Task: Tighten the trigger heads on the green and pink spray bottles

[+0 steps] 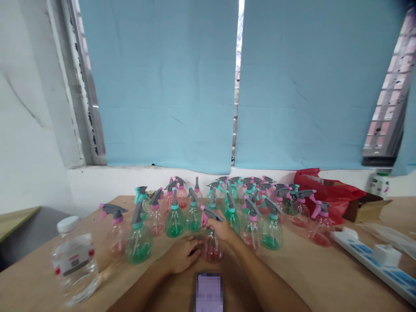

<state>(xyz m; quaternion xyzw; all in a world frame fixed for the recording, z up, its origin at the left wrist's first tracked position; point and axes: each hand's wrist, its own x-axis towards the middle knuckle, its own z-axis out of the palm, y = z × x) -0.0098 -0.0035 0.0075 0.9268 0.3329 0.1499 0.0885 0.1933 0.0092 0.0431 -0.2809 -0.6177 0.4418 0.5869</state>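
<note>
A pink-tinted spray bottle (212,251) with a grey and pink trigger head stands upright on the brown table, directly in front of me. Around its trigger head my right hand (220,226) is closed. My left hand (184,255) rests low beside this bottle, its fingers partly curled with a gap between thumb and fingers; whether the fingertips touch the bottle I cannot tell. Close by on the left are a green spray bottle (175,221) and another green one (139,245). To the right stand a pink spray bottle (251,229) and a green one (272,232).
Several more spray bottles crowd the back of the table. A large water bottle (74,264) stands at left, a phone (209,292) lies at the near edge. On the right are a power strip (367,255), a red plastic bag (328,195) and a cardboard box (365,208).
</note>
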